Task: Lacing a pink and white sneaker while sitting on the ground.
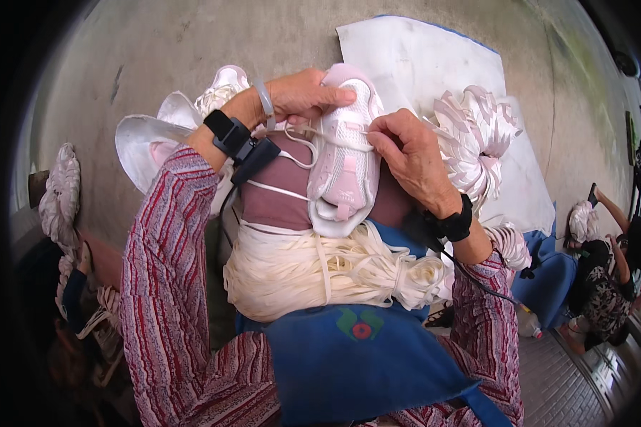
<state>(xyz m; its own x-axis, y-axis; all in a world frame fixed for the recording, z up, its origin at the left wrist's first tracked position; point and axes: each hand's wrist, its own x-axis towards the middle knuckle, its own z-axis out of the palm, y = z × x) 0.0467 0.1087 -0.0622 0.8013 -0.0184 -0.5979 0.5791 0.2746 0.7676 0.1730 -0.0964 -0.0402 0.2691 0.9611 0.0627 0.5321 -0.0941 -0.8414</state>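
Observation:
A pink and white shoe upper point(343, 174) lies across my lap, its mesh part facing up and one rounded end toward me. My left hand point(303, 96) grips its far end, the thumb pressed on the white mesh. At the upper's right edge my right hand point(412, 153) is closed in a pinch on a thin white shoelace that crosses the mesh. Another stretch of shoelace point(278, 190) trails loosely to the left over mauve cloth point(274, 210). Just below the upper lies a thick bundle of cream laces point(292, 267), tied around with a strand.
White sheeting point(399, 53) spreads beyond my hands, with a cluster of pale pink and white pieces point(473, 142) by it. More white pieces point(149, 135) sit at the left. A blue apron point(363, 370) covers my lap. Another person point(605, 285) is at the far right.

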